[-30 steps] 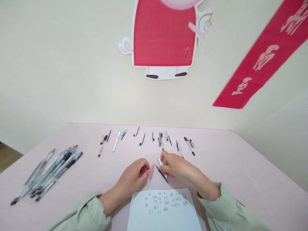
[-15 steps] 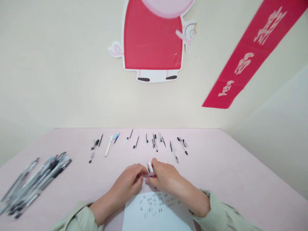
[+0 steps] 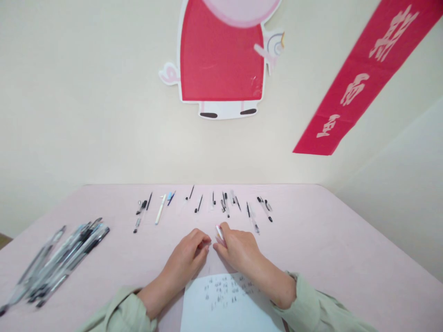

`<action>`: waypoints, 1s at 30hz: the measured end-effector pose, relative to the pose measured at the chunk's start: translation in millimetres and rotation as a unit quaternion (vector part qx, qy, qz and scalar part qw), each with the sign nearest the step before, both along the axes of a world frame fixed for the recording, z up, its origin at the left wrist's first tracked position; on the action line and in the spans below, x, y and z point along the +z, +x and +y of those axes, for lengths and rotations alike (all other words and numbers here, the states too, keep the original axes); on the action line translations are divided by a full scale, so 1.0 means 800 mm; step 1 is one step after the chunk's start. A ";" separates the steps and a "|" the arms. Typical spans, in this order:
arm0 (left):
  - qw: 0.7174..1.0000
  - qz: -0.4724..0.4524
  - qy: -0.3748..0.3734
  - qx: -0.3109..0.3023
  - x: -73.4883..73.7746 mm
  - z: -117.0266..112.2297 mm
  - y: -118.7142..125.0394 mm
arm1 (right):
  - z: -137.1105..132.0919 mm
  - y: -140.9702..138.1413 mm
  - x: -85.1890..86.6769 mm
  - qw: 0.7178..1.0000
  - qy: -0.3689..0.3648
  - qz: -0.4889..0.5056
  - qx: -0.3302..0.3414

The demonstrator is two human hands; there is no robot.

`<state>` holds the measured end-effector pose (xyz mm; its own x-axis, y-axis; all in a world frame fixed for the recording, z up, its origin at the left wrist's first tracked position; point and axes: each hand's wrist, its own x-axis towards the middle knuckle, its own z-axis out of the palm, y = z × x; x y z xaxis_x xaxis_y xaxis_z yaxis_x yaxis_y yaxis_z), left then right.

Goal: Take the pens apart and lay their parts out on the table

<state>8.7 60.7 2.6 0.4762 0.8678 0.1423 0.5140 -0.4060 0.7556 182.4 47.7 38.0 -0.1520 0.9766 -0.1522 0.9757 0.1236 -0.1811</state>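
My right hand (image 3: 238, 246) is closed around a pen (image 3: 219, 232), whose whitish, pink-tipped end sticks out past the thumb and index finger. The rest of it is hidden in the palm. Just to the left, my left hand (image 3: 190, 251) has thumb and fingertips pinched together over something small and pale that I cannot make out. A narrow gap separates the two hands. Below them lies a white sheet of paper (image 3: 224, 304) with rows of dark handwriting, partly under my right forearm.
Across the far side of the pink table (image 3: 332, 258) lie several dismantled pens, among them a white pen (image 3: 160, 210), a dark refill (image 3: 149, 201) and a clear pen with black ends (image 3: 265, 210). A bundle of pens (image 3: 69, 263) lies at the left.
My hands have come slightly apart, and the pinkish piece that spanned them no longer shows between them. The view has shifted slightly, moving the table things a little rightward.
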 end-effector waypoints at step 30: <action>0.999 0.030 -0.001 -0.024 -0.002 -0.001 0.014 | 0.016 0.006 -0.021 0.998 0.011 0.058 -0.033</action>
<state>20.2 59.6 0.7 0.5255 0.8436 0.1100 0.5377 -0.4296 0.7255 187.3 60.3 20.8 -0.1026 0.9879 -0.1166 0.9544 0.0647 -0.2915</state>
